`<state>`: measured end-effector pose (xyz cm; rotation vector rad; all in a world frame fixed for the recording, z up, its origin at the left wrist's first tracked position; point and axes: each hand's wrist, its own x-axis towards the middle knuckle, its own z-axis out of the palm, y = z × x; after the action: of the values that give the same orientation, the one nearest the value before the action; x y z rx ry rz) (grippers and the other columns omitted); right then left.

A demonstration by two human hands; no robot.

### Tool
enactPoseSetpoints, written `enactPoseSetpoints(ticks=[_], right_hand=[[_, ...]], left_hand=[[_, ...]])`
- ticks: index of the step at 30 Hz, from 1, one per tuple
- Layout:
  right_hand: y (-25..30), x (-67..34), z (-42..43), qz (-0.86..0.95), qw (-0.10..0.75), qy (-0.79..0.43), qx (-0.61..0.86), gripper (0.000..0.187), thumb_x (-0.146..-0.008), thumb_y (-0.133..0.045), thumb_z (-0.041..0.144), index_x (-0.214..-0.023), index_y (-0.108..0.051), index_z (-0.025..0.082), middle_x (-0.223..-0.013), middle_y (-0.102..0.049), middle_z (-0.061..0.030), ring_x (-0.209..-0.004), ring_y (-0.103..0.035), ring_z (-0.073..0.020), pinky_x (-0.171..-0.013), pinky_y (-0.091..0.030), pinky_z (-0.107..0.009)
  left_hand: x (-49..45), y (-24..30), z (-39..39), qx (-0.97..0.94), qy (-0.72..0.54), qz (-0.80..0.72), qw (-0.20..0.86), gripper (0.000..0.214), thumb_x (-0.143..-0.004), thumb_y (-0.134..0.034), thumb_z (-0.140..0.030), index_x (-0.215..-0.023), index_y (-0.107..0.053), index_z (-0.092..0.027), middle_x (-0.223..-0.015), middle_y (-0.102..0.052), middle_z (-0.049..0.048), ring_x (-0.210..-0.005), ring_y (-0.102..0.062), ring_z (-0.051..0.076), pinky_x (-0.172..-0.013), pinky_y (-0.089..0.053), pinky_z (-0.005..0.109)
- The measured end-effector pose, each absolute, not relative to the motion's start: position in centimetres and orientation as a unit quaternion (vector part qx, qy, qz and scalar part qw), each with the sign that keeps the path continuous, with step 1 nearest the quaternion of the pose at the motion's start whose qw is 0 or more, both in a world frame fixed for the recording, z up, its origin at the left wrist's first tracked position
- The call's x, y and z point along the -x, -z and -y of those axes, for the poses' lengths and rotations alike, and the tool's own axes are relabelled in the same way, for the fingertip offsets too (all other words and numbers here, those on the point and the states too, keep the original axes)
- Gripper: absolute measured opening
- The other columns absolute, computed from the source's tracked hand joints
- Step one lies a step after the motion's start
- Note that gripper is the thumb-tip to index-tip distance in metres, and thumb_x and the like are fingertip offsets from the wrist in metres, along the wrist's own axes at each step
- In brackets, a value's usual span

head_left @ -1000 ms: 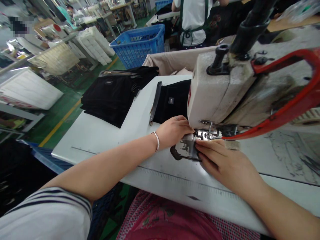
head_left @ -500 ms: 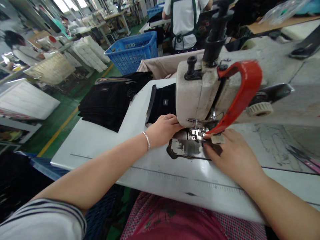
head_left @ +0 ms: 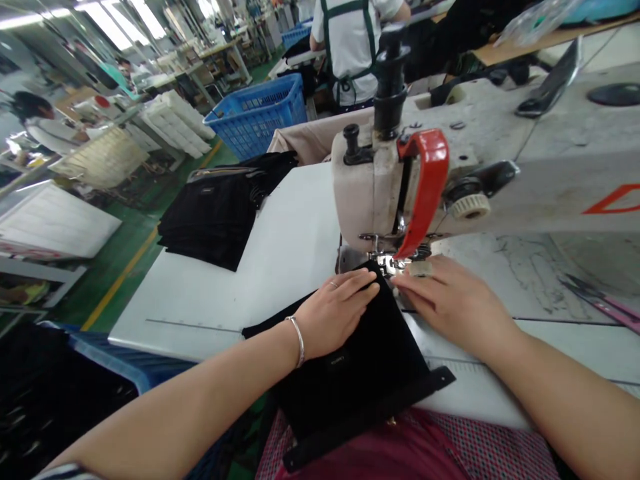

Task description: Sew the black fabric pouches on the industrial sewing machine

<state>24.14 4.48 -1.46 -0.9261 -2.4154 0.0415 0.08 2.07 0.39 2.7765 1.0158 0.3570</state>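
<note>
A black fabric pouch (head_left: pixel 360 373) with a small label and a stiff dark strip along its near edge lies at the sewing machine (head_left: pixel 357 193). Its far corner reaches the metal presser foot (head_left: pixel 387 263); the near end hangs over the table edge toward my lap. My left hand (head_left: pixel 335 313) rests flat on the pouch, fingers stretched toward the foot. Just right of the foot is my right hand (head_left: pixel 450 297), thumb and fingers pressed together; what they pinch, if anything, is hidden. A pale small block (head_left: pixel 420 269) shows by its fingers. The red guard (head_left: pixel 425 187) curves above.
A stack of black pouches (head_left: pixel 210 213) lies at the table's left corner. Scissors (head_left: pixel 600 300) with pink handles rest on the right. Beyond the table stand a blue basket (head_left: pixel 260 113) and a co-worker (head_left: pixel 350 53) seen from behind. A blue crate (head_left: pixel 110 353) is at lower left.
The pouch was behind the needle area, left of the machine head; now it lies on the near side, over the table edge. My left hand has moved onto it. My right hand stays by the foot.
</note>
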Motion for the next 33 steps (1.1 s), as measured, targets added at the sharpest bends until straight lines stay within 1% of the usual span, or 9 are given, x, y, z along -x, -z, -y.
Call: enactPoseSetpoints(ticks=[3,10,14,16,19,24,29,31,33], right_hand=[[1.5,-24.1,-3.6,0.927,0.232,-0.055,0.289,0.028,-0.093,-0.050,0.014,-0.118,-0.062,0.019,-0.101,-0.063,-0.0072,-0.090,-0.056,-0.0221,-0.076,-0.045,-0.036],[1.5,-23.3,-3.6,0.923,0.224,-0.090,0.299,0.032,-0.093,-0.048,0.014,-0.123,-0.060,0.017,-0.103,-0.063,-0.0078,-0.091,-0.056,-0.0224,-0.077,-0.044,-0.036],[0.3,-24.1,-3.9,0.884,0.254,-0.242,0.309,0.025,-0.085,-0.051,0.007,-0.101,-0.066,0.019,-0.096,-0.063,-0.0045,-0.090,-0.056,-0.0192,-0.079,-0.043,-0.034],[-0.5,-24.6,-3.9,0.876,0.217,-0.334,0.272,0.024,-0.080,-0.052,0.004,-0.085,-0.068,0.021,-0.088,-0.062,-0.0016,-0.084,-0.056,-0.0164,-0.075,-0.042,-0.031],[-1.4,-24.9,-3.6,0.887,0.140,-0.398,0.187,0.027,-0.075,-0.056,0.001,-0.077,-0.070,0.024,-0.081,-0.062,0.0021,-0.081,-0.056,-0.0143,-0.074,-0.040,-0.031],[-1.7,-24.7,-3.1,0.899,0.135,-0.382,0.169,0.025,-0.077,-0.059,0.002,-0.072,-0.069,0.024,-0.074,-0.061,0.0048,-0.077,-0.054,-0.0126,-0.075,-0.039,-0.032],[-1.8,-24.8,-2.9,0.903,0.141,-0.369,0.172,0.026,-0.075,-0.060,0.002,-0.072,-0.069,0.026,-0.072,-0.061,0.0050,-0.077,-0.055,-0.0129,-0.076,-0.042,-0.032],[-1.4,-24.7,-2.9,0.896,0.169,-0.352,0.212,0.026,-0.076,-0.056,0.001,-0.073,-0.068,0.024,-0.079,-0.063,0.0030,-0.081,-0.057,-0.0142,-0.078,-0.045,-0.033],[-0.7,-24.5,-2.9,0.895,0.212,-0.298,0.257,0.024,-0.080,-0.053,0.003,-0.084,-0.068,0.021,-0.096,-0.066,-0.0015,-0.093,-0.058,-0.0178,-0.085,-0.047,-0.036]], left_hand=[[0.6,0.1,-2.8,-0.936,-0.120,-0.317,0.098,0.041,-0.096,-0.041,-0.016,-0.137,-0.042,-0.013,-0.143,-0.044,0.0114,-0.138,-0.034,0.023,-0.115,-0.037,0.043],[2.5,0.3,-6.9,-0.946,-0.122,-0.271,0.130,0.043,-0.094,-0.043,-0.013,-0.136,-0.045,-0.014,-0.143,-0.045,0.0114,-0.136,-0.038,0.022,-0.116,-0.036,0.043],[2.3,-1.4,-7.0,-0.941,-0.083,-0.285,0.161,0.041,-0.095,-0.044,-0.016,-0.136,-0.046,-0.017,-0.145,-0.044,0.0088,-0.137,-0.038,0.020,-0.117,-0.033,0.043],[1.6,-3.0,-5.0,-0.928,-0.052,-0.326,0.175,0.039,-0.097,-0.047,-0.023,-0.135,-0.049,-0.017,-0.144,-0.045,0.0087,-0.138,-0.036,0.022,-0.118,-0.032,0.044],[0.0,-4.9,-0.4,-0.903,-0.062,-0.369,0.209,0.037,-0.098,-0.047,-0.030,-0.131,-0.052,-0.016,-0.140,-0.050,0.0083,-0.135,-0.040,0.020,-0.118,-0.033,0.042],[-2.1,-3.7,5.3,-0.871,-0.109,-0.421,0.227,0.045,-0.095,-0.053,-0.032,-0.135,-0.047,-0.013,-0.140,-0.049,0.0093,-0.135,-0.041,0.020,-0.118,-0.033,0.040],[-2.5,-1.3,6.0,-0.892,-0.143,-0.413,0.115,0.040,-0.095,-0.051,-0.026,-0.131,-0.051,-0.010,-0.133,-0.053,0.0121,-0.132,-0.042,0.024,-0.116,-0.038,0.043],[-2.5,-0.9,5.9,-0.905,-0.144,-0.394,0.073,0.039,-0.094,-0.051,-0.024,-0.129,-0.052,-0.008,-0.128,-0.056,0.0143,-0.130,-0.045,0.026,-0.113,-0.041,0.044],[-2.3,-0.8,5.5,-0.913,-0.144,-0.377,0.057,0.038,-0.094,-0.051,-0.025,-0.128,-0.053,-0.007,-0.126,-0.057,0.0153,-0.129,-0.046,0.027,-0.112,-0.043,0.044]])
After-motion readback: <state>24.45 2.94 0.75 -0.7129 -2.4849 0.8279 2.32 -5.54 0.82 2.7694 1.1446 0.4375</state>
